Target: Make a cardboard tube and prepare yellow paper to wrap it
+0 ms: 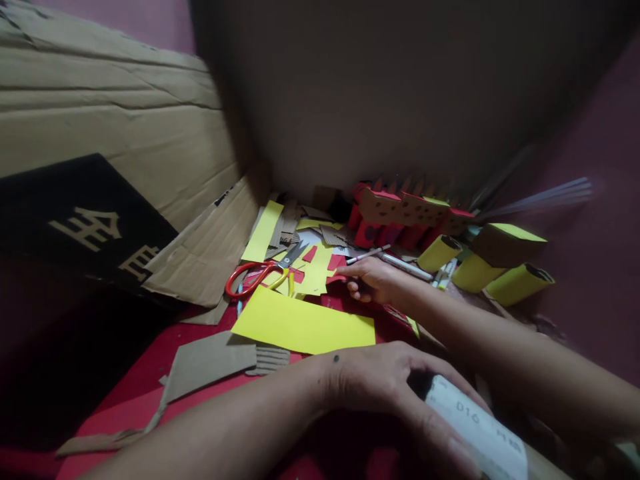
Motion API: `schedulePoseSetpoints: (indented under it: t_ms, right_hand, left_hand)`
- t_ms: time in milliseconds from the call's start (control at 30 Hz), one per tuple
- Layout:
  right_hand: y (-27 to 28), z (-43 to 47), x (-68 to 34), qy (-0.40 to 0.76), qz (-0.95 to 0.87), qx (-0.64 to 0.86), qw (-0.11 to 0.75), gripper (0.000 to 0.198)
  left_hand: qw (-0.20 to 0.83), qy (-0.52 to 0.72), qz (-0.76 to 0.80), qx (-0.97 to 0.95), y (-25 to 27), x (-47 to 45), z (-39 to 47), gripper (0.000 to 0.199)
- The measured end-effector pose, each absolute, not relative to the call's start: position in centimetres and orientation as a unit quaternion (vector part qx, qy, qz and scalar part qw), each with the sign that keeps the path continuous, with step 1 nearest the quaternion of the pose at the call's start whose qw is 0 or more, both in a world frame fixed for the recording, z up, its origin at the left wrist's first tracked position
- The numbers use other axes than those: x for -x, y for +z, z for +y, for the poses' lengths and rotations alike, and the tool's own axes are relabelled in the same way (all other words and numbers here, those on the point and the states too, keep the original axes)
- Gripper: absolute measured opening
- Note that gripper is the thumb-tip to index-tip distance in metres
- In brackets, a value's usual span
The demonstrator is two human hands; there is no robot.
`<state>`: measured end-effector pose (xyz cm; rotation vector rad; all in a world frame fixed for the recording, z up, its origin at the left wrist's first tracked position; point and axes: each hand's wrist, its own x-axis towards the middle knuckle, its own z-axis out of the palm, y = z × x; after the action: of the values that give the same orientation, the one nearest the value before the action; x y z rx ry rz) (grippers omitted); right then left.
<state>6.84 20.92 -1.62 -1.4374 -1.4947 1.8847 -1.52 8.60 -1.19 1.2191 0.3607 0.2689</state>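
In my left hand (390, 377), low in the view, the fingers and thumb are wrapped round a cardboard tube (480, 427) with a white printed label. My right hand (370, 279) reaches to the paper pile, its fingertips closed at a small red paper piece (337, 279). Just left of those fingertips lies a cut yellow paper piece (316, 273). Red-handled scissors (265, 268) rest with blades apart on the scraps. A large yellow sheet (305, 323) lies between my two hands.
Yellow-covered tubes (520, 283) stand and lean at the right. Behind are red tubes with a spotted cardboard strip (400, 210). Markers (407, 265) lie past my right hand. A big cardboard panel (125, 107) rises at left, and cardboard scraps (213, 360) lie in front of it.
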Motion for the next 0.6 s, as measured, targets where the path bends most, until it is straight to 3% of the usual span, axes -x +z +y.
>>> schedulePoseSetpoints:
  t_ms: [233, 300, 400, 467, 600]
  right_hand:
    - [-1.4, 18.3, -8.4, 0.599, -0.634, 0.468, 0.144, 0.016]
    - [-1.2, 16.9, -8.5, 0.466, -0.771, 0.422, 0.101, 0.023]
    - [-1.1, 14.9, -8.4, 0.271, -0.882, 0.381, 0.063, 0.053]
    - [-1.0, 14.2, -8.3, 0.247, -0.883, 0.398, 0.034, 0.058]
    - [-0.8, 13.8, -7.9, 0.248, -0.864, 0.438, -0.014, 0.047]
  left_hand:
    - [0.777, 0.117, 0.148, -0.601, -1.2, 1.1, 8.1, 0.063]
    - [0.759, 0.117, 0.135, -0.626, -1.2, 1.0, 8.0, 0.062]
    - [0.742, 0.102, 0.121, -0.652, -1.3, 0.9, 8.1, 0.062]
    - [0.737, 0.093, 0.122, -0.658, -1.5, 0.9, 8.3, 0.064]
    - [0.734, 0.088, 0.136, -0.659, -2.1, 0.8, 8.4, 0.065]
